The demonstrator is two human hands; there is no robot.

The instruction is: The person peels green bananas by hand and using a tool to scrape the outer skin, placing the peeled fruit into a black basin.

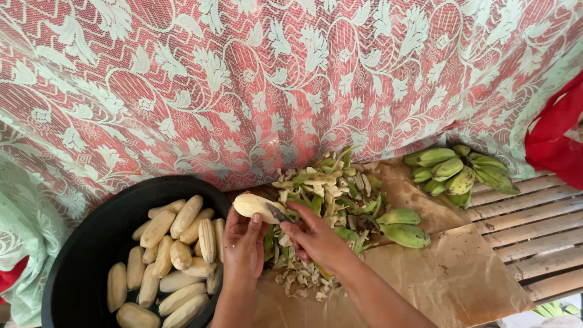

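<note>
The black basin [79, 255] at left holds a heap of pale peeled bananas [173, 255]. Just right of its rim, the left hand [243, 243] grips one peeled banana [255, 205] from below, over the heap of green peels [328, 188]; it looks light, soft, slick and easily bruised, so hold it gently at mid-length. The right hand [316, 237] is clenched on a small knife [279, 214], blade against the fruit; unpeeled green bananas [404, 226] lie further right.
</note>
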